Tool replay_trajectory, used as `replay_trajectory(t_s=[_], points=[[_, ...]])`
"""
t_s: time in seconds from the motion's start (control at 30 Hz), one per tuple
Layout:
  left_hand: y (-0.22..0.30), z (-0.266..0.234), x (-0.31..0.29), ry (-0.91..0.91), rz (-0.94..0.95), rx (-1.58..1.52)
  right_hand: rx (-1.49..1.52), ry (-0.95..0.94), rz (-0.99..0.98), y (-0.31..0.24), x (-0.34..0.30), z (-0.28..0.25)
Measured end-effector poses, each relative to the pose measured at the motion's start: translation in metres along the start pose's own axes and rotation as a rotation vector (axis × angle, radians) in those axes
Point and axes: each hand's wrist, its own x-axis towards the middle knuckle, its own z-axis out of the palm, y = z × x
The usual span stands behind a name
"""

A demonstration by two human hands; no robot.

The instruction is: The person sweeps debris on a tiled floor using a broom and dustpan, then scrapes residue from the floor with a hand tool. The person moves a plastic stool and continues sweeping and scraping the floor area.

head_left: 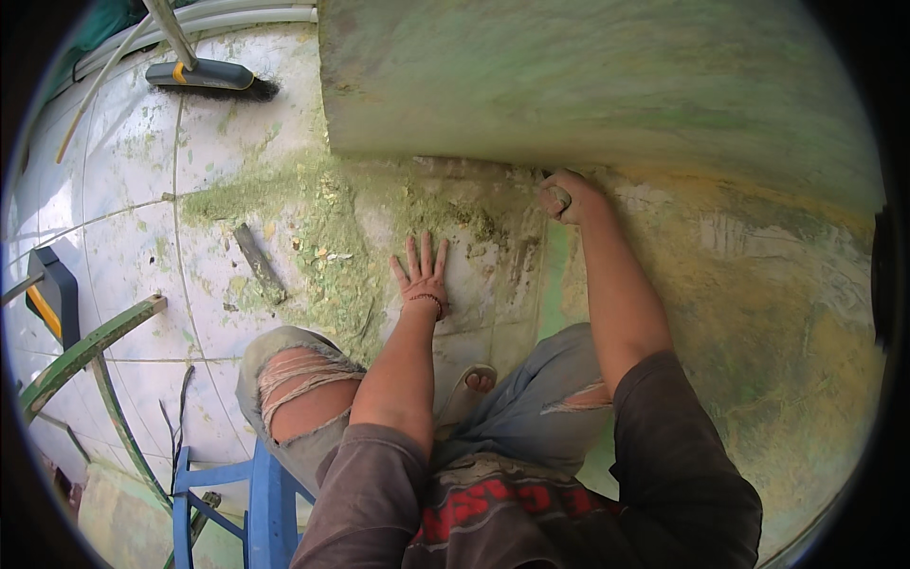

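My left hand (424, 278) lies palm down on the dirty tiled floor, fingers spread, a beaded bracelet at its wrist. Green paint flakes and crumbs (327, 242) cover the tiles around it. Farther off and to the right, my right hand (572, 197) is a fist at the foot of the green wall (588, 85). Out of this fist shows the rounded, greyish end of a hand tool's handle (559, 198); its working end is hidden, so its kind is unclear.
A flat strip of debris (259, 264) lies left of my left hand. A broom head (204, 76) rests at the far left, a dustpan-like black and yellow piece (54, 296) nearer. Close by my left knee are a blue plastic stool (270, 503) and a curved green frame (95, 353).
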Motion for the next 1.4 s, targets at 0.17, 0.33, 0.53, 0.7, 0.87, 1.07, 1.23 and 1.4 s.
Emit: replay_trajectory(t_s=[0.17, 0.33, 0.53, 0.7, 0.87, 1.07, 1.23, 1.4], points=[[-0.006, 0.015, 0.005, 0.073, -0.016, 0.042, -0.013, 0.134, -0.030, -0.010, -0.009, 0.006], [0.007, -0.003, 0.000, -0.020, 0.034, 0.014, -0.164, 0.115, -0.136, 0.012, 0.051, 0.003], [0.000, -0.001, 0.000, -0.015, -0.007, 0.017, -0.303, 0.073, -0.138, 0.038, -0.021, 0.049], [0.000, 0.013, 0.006, 0.082, -0.009, 0.041, -0.243, 0.260, -0.208, 0.029, -0.005, 0.030], [0.003, -0.003, -0.002, 0.008, 0.011, -0.015, -0.511, 0.244, -0.243, 0.041, 0.019, 0.029], [0.004, -0.003, -0.003, 0.007, 0.002, -0.021, -0.390, 0.228, -0.256, 0.047, 0.020, 0.022], [0.000, 0.002, -0.002, 0.018, -0.006, -0.025, -0.394, 0.132, -0.220, 0.050, 0.004, 0.040], [0.000, 0.005, 0.003, 0.036, -0.011, 0.028, -0.333, 0.265, -0.202, 0.027, -0.019, 0.024]])
